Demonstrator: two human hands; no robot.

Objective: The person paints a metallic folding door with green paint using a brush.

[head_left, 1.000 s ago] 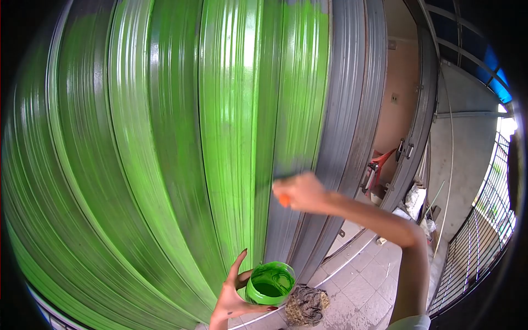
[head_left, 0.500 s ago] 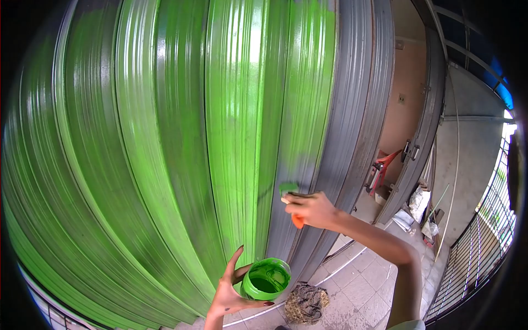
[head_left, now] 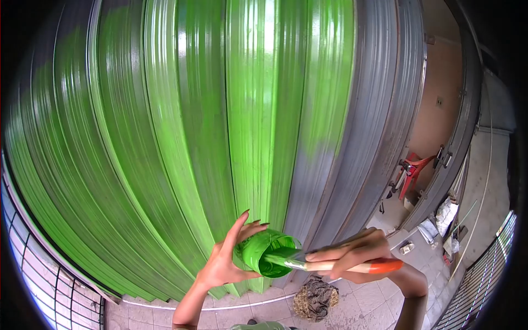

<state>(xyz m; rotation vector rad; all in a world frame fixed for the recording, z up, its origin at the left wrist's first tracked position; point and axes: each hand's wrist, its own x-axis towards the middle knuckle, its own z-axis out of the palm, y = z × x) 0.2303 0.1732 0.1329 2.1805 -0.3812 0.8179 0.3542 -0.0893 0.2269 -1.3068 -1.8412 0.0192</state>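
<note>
My left hand (head_left: 220,263) is wrapped around a jar of green paint (head_left: 254,253), which is tilted with its mouth toward the right. In my right hand (head_left: 356,254) is a paintbrush (head_left: 297,265) with a pale handle and an orange end. Its bristles are inside the jar's mouth, coated in green. Behind both hands rises a ridged metal shutter (head_left: 250,137). Wet-looking green covers most of it, with grey showing through in streaks. Bare grey panels (head_left: 369,115) lie on its right side, and the lower part of the panel beside the green is grey too.
A crumpled dark, patterned rag (head_left: 315,300) lies on the tiled floor (head_left: 360,305) below my hands. To the right is a doorway with a red chair-like object (head_left: 413,175). White bags (head_left: 446,215) and other clutter sit by the wall. Barred grilles (head_left: 52,275) stand at both sides.
My right hand has brought the brush from the grey panel down into the jar. The jar is now tilted toward the brush and slightly higher. The view has shifted left.
</note>
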